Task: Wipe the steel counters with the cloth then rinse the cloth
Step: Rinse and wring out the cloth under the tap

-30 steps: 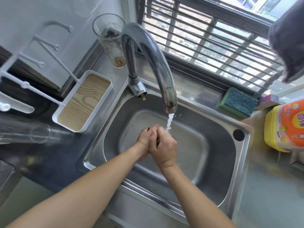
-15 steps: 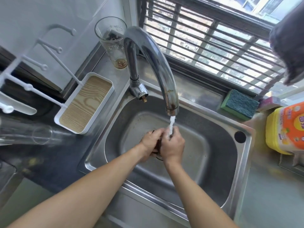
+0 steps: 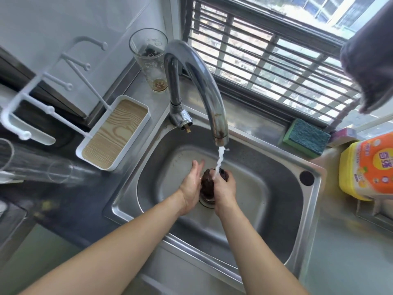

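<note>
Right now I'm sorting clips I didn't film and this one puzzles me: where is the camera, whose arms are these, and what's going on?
The camera sits on a person's head, looking down, so the two bare arms are the wearer's own. No machine is involved. Below is a steel sink, with the tap running. The right hand grips a dark bunched cloth under the water, while the left hand lies against it with its fingers straight. On the counter around the sink: a glass, a white tray, a green sponge and a yellow detergent bottle. The person is rinsing the cloth.
</note>
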Demonstrator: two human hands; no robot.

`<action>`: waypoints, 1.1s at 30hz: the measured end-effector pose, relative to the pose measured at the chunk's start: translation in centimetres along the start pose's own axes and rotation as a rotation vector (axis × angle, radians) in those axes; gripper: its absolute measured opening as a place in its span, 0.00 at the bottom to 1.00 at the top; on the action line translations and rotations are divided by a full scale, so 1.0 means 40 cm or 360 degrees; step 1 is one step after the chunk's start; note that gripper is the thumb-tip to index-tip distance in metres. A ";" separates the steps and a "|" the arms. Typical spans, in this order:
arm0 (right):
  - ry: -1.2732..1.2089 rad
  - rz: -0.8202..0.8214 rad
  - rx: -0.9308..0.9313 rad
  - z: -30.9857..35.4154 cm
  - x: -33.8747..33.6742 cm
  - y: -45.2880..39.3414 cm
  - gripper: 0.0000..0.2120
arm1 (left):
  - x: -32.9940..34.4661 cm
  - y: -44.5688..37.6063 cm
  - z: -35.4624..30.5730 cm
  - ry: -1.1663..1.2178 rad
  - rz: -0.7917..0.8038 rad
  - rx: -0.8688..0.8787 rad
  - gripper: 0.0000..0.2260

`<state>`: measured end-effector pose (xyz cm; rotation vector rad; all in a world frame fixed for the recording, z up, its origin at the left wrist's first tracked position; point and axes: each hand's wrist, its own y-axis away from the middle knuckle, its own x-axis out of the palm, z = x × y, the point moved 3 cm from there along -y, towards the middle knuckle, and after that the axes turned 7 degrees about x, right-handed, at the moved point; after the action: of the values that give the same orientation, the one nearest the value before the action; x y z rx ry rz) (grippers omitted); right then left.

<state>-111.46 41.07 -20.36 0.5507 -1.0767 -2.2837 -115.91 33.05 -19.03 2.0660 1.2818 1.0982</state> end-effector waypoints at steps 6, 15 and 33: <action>-0.0049 -0.0270 0.0097 0.007 -0.008 0.019 0.20 | 0.016 0.011 0.029 -0.0216 0.0116 0.0102 0.15; 0.0087 0.0104 -0.0180 -0.025 0.025 0.040 0.25 | 0.021 -0.018 0.003 0.0132 -0.0441 0.0155 0.18; -0.0790 0.0504 0.0333 -0.019 0.021 0.008 0.25 | 0.004 -0.002 -0.044 -0.0215 -0.0378 0.0835 0.20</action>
<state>-111.56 39.94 -20.66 -0.1253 -1.5256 -2.0814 -117.36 33.21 -18.04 2.2157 1.8322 0.5424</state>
